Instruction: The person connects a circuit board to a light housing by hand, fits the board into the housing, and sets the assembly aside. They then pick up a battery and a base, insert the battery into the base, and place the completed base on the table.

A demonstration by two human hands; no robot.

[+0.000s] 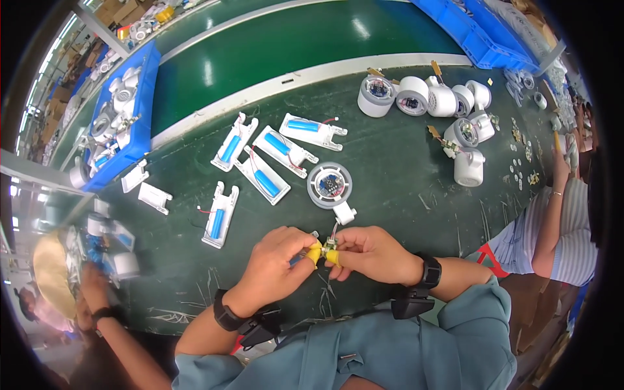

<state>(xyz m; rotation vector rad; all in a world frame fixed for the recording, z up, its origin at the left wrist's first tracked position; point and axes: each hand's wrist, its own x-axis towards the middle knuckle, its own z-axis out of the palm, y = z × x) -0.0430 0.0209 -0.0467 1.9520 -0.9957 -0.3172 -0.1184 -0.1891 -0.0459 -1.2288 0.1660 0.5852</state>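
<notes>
My left hand (276, 261) and my right hand (374, 255) meet near the front of the bench, with yellow covers on some fingertips. Between the thumb and fingers of my right hand is a small green circuit board (331, 244). Wires run from it up to a round white-and-grey device (329, 184) that lies with its inner electronics showing. My left hand is pinched at the board's left side; a bit of blue shows under its fingers, mostly hidden. Just beyond lie white casings with blue cylindrical batteries, the nearest casing (220, 214) being left of my hands.
Several round white devices (442, 101) stand at the back right. Blue bins (148, 97) sit at the left and far right, before a green conveyor belt (312, 39). Small parts (517, 159) are scattered at right. Other people work at both sides.
</notes>
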